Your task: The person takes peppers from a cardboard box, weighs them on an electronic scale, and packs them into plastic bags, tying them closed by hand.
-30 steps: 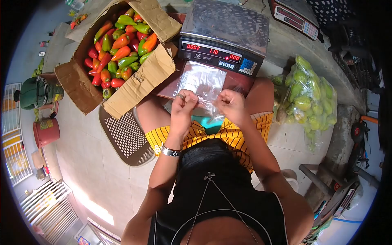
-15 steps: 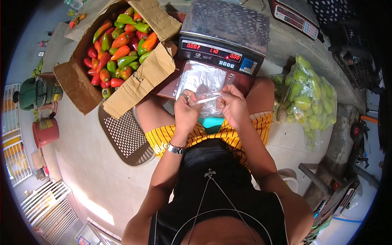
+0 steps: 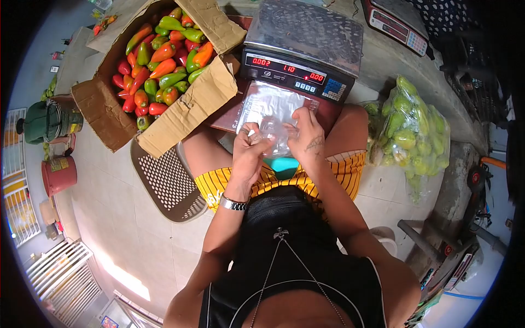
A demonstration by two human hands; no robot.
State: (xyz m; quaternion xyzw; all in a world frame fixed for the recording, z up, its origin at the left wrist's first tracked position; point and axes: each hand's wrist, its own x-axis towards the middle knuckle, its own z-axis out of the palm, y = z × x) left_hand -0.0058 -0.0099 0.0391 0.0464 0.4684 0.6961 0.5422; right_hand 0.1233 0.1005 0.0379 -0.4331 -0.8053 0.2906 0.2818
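Both hands pinch a clear plastic bag (image 3: 275, 134) between them, above my lap. My left hand (image 3: 250, 148) has its fingers bent round the bag's left part. On the other side, my right hand (image 3: 306, 136) grips the bag, its thumb low and its fingers curled. Under and beyond the bag lies a stack of clear plastic bags (image 3: 268, 104) on a red-brown surface. Just past the stack stands a digital scale (image 3: 298, 68) with lit red digits; nothing lies on its metal plate.
An open cardboard box (image 3: 188, 112) of red and green peppers (image 3: 163, 68) stands at the left. Below it is a perforated plastic basket (image 3: 167, 180). To the right stands a clear bag of green produce (image 3: 410, 131). A second scale (image 3: 391, 27) is at the top right.
My right hand has turned, its back now showing, and its fingers reach a little farther forward. The bag between the hands has changed shape and looks more bunched.
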